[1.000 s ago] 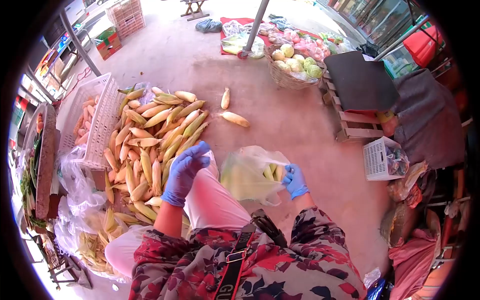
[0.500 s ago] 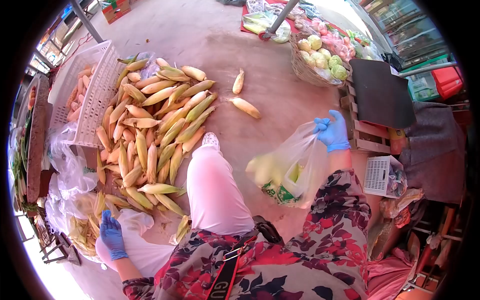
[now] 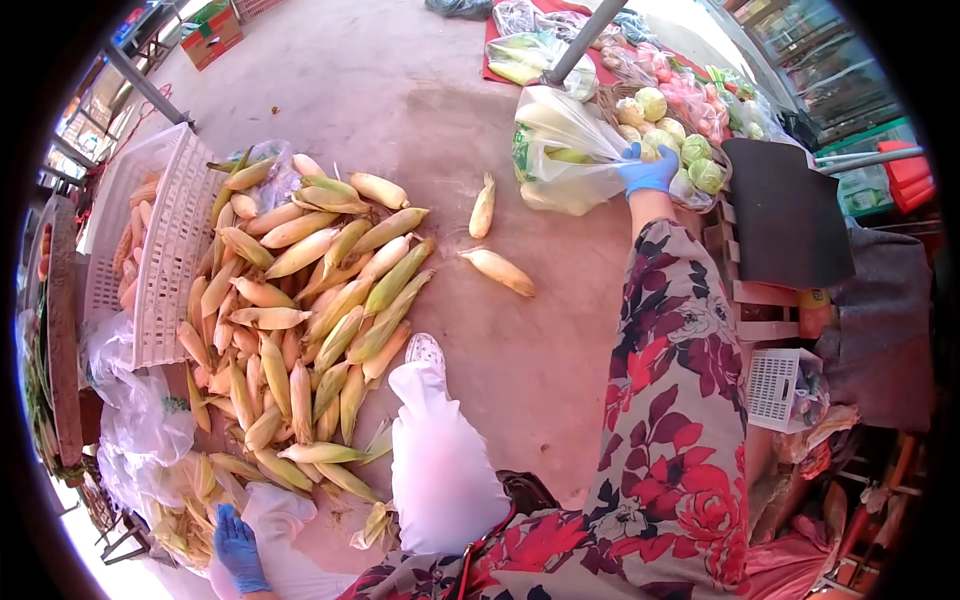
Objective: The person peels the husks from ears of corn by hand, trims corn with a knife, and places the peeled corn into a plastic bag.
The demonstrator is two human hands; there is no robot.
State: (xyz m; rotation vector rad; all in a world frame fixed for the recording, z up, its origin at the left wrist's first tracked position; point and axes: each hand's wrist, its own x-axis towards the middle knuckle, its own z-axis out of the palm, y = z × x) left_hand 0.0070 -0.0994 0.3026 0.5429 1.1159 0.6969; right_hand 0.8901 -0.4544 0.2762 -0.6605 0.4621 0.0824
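Right hand (image 3: 648, 170) gripped the plastic bag (image 3: 565, 150), out past the corn heap (image 3: 300, 310)

And there it was: blue-gloved fingers closed tight on the gathered neck of the bag, which bulged to the far right of the corn heap! Pale, long shapes filled it, perhaps corn, though the plastic blurred them. The left hand (image 3: 238, 550), gloved in blue too, lay down at the heap's near side, fingers open and extended, with loose husks (image 3: 180, 510) just beside it.

Back up the right arm we went: a flowered sleeve (image 3: 670, 420) stretched forward, well to the right of the heap. A patterned shoe (image 3: 425, 352) stood just off the heap's right edge, below a pale trouser leg (image 3: 445, 470).

Two loose ears, one upright in view (image 3: 483, 207) and one slanting (image 3: 498, 272), lay right of the heap on bare floor. A white crate (image 3: 180, 240) held more ears to its left, with crumpled clear plastic (image 3: 145, 400) nearer in. And far right of the heap, behind the bag's neck, sat the cabbages (image 3: 706, 176), with a dark board (image 3: 785, 210) farther right again!
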